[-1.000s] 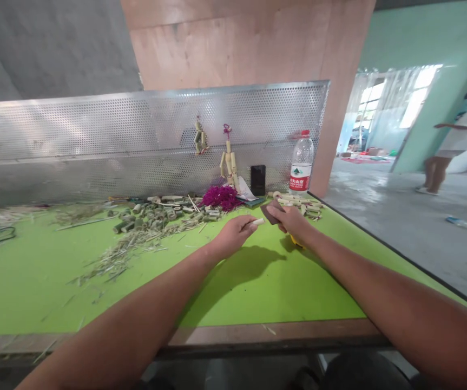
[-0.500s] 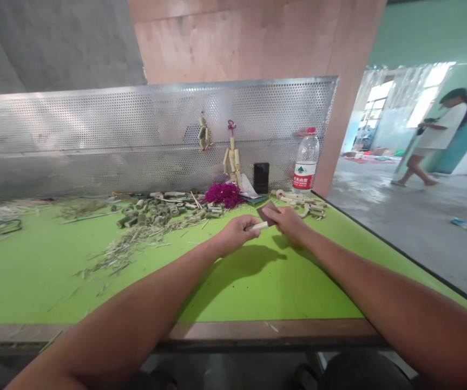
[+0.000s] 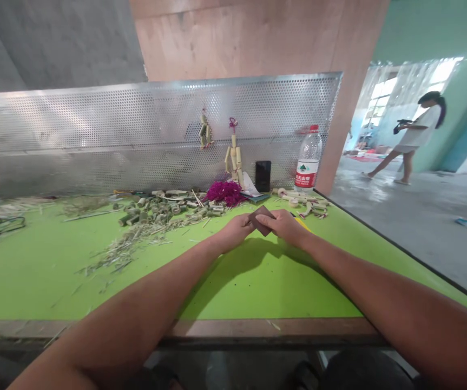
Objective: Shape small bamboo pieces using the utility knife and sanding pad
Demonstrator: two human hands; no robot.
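Brown abrasive paper, a small square, sits pinched between both hands just above the green worktop. The left hand and right hand meet around it, fingers closed on its edges; anything else they grip is hidden. A yellow strip lies just beyond the paper. Farther behind it lie bamboo offcuts, a magenta tuft, a jointed bamboo figure, a phone and a water bottle, against perforated metal sheeting.
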